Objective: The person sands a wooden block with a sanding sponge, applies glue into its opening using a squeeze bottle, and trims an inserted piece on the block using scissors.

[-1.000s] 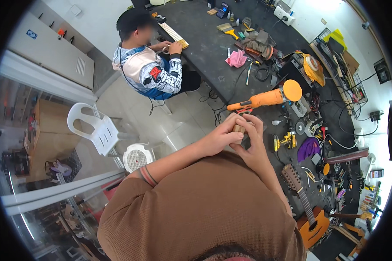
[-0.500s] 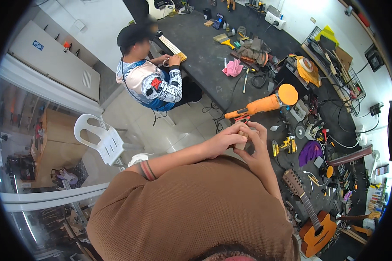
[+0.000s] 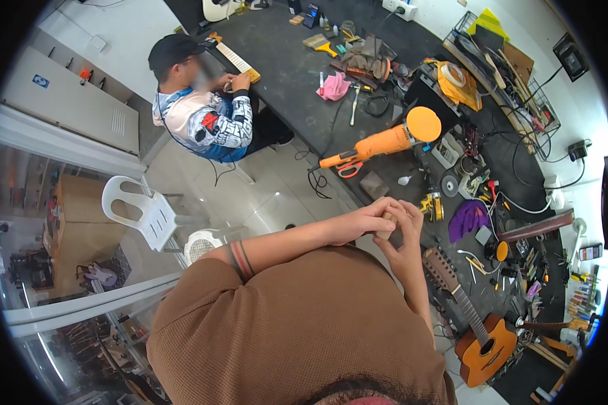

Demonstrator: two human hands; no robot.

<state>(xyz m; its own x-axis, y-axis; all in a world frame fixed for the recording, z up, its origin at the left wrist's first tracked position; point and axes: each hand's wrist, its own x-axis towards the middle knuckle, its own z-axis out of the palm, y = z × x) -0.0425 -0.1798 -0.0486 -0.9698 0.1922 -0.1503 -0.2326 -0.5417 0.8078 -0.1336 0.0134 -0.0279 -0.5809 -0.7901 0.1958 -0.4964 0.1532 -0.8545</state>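
Note:
My left hand (image 3: 363, 223) and my right hand (image 3: 405, 236) meet in front of my chest at the near edge of the workbench. Between them is a small tan, wood-like piece (image 3: 387, 228), mostly covered by my fingers. The fingers of both hands are closed around it. Just beyond them lie a flat brownish square sheet (image 3: 374, 185), a white bulb (image 3: 404, 180) and a yellow cordless drill (image 3: 434, 206), which my right hand partly hides. Farther off, an orange power tool with a round pad (image 3: 385, 143) lies beside red-handled scissors (image 3: 350, 169).
The dark workbench (image 3: 284, 74) carries brushes, a pink cloth (image 3: 333, 86), a purple cloth (image 3: 467, 221) and cables. An acoustic guitar (image 3: 486, 351) leans at right. Another person (image 3: 209, 115) sits at far left, handling a fretted guitar neck (image 3: 238, 61). White chairs (image 3: 142, 212) stand left.
The view has shifted, and the bench things appear farther left. My hands, still around the tan piece, are farther from the orange tool and now overlap the drill.

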